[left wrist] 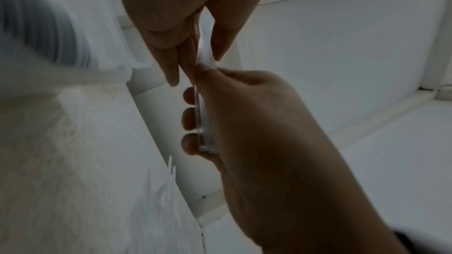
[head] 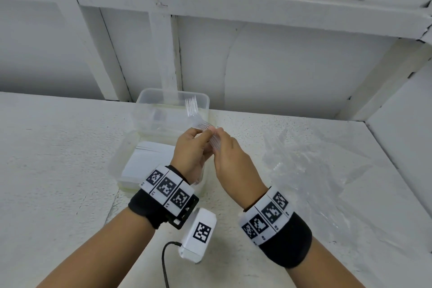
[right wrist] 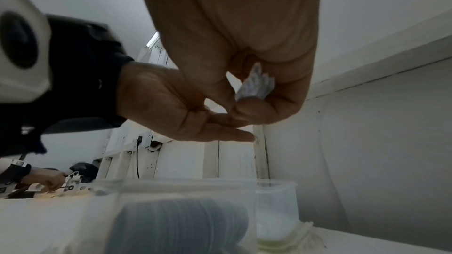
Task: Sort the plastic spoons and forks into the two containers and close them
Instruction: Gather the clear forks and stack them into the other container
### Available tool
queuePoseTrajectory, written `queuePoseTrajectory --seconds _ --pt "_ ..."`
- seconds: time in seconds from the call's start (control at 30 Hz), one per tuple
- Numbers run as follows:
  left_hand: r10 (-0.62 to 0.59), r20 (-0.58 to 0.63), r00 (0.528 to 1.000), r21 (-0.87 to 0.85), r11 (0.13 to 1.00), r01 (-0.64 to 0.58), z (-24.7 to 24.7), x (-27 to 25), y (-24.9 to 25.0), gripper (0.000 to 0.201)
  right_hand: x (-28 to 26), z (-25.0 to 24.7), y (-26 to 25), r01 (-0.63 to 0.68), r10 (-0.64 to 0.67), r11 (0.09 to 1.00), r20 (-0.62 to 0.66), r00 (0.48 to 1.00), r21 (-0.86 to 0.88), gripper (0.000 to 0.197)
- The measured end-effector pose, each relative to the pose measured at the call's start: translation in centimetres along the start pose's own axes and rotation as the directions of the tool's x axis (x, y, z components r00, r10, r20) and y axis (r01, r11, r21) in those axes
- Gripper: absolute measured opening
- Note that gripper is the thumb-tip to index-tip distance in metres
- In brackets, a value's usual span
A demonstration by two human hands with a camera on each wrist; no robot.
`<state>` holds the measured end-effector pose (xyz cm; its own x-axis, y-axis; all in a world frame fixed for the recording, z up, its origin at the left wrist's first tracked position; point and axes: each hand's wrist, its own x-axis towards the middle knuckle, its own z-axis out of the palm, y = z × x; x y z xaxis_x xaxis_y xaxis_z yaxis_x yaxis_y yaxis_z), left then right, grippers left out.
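A stack of clear forks (head: 197,121) is gripped by both the left hand (head: 190,147) and right hand (head: 233,159) above 2 containers (head: 173,103).

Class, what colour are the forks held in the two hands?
Clear, see-through plastic forks, with no colour of their own; the head view shows this best.
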<state>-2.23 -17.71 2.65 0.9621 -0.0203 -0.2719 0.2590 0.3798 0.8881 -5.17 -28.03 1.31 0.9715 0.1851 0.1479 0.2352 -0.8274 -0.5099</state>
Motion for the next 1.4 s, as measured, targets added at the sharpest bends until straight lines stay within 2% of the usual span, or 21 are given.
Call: queuePoseTrajectory --seconds 0.07,0.17,0.3,0.4,0.47,0.53,0.6,0.63,0.73,0.87,0.93,1.03,1.2,1.3,1.4 --pt "-0.014 0.059 0.998 0.05 0.999 0.011 -0.5 1.2 1.4 0.013 2.0 -0.5 0.0 0.053 -0.053 0.999 -0.02 0.998 -0.01 0.042" --pt "-0.05 0.147 0.988 0.299 0.954 0.004 -1.8 3.2 4.5 0.023 5.8 -1.7 0.4 0.114 -0.115 0.993 -0.027 0.993 -0.033 0.039" --pt "-0.006 0.059 0.998 0.584 0.811 -0.03 -5.1 7.1 10.0 0.019 11.8 -3.6 0.4 0.153 -0.15 0.985 0.048 0.988 -0.074 0.036" --pt "0.077 -0.041 0.996 0.786 0.618 -0.016 -8.6 10.5 13.2 0.021 15.8 -2.9 0.3 0.206 -0.17 0.962 0.196 0.966 -0.18 0.035" --pt "0.111 -0.08 0.991 0.909 0.415 0.027 -10.7 12.4 14.2 0.018 17.9 -1.5 0.4 0.254 -0.183 0.935 0.273 0.944 -0.249 0.032" --pt "0.08 -0.124 0.989 0.969 0.223 0.104 -12.3 13.9 14.2 0.017 19.5 0.2 0.4 0.301 -0.189 0.904 0.347 0.919 -0.305 0.032" --pt "0.013 -0.171 0.985 0.976 0.139 0.167 -13.4 14.9 13.6 0.025 20.6 1.9 0.4 0.344 -0.183 0.87 0.416 0.891 -0.353 0.036" --pt "-0.025 -0.183 0.983 0.972 0.144 0.184 -13.8 15.3 13.1 0.028 21.1 2.6 0.5 0.365 -0.18 0.85 0.441 0.879 -0.38 0.038" --pt "-0.099 -0.193 0.976 0.942 0.258 0.212 -14.1 15.8 11.8 0.026 22.0 4.2 0.8 0.423 -0.196 0.78 0.463 0.865 -0.461 0.04" --pt "-0.087 -0.196 0.977 0.913 0.348 0.214 -14.2 16.2 10.9 0.014 22.8 5.6 1.3 0.456 -0.206 0.736 0.477 0.855 -0.5 0.039" --pt "-0.091 -0.19 0.978 0.909 0.361 0.21 -14.4 16.4 10.8 0.016 23.2 6.3 1.4 0.446 -0.192 0.758 0.49 0.85 -0.476 0.037" --pt "-0.1 -0.189 0.977 0.9 0.381 0.213 -14.8 16.6 10.7 0.022 23.6 7.0 1.4 0.369 -0.132 0.838 0.508 0.851 -0.401 0.03" --pt "-0.091 -0.207 0.974 0.879 0.421 0.226 -15.2 16.8 10.4 0.022 24.2 7.3 1.1 0.317 -0.049 0.866 0.568 0.822 -0.385 0.04" --pt "-0.094 -0.213 0.973 0.869 0.438 0.232 -15.3 16.9 10.3 0.022 24.2 7.5 0.8 0.266 0.017 0.872 0.569 0.822 -0.41 0.033" --pt "-0.088 -0.22 0.972 0.867 0.438 0.236 -15.4 16.9 10.2 0.023 24.0 7.7 0.8 0.23 0.001 0.913 0.566 0.824 -0.336 0.035"
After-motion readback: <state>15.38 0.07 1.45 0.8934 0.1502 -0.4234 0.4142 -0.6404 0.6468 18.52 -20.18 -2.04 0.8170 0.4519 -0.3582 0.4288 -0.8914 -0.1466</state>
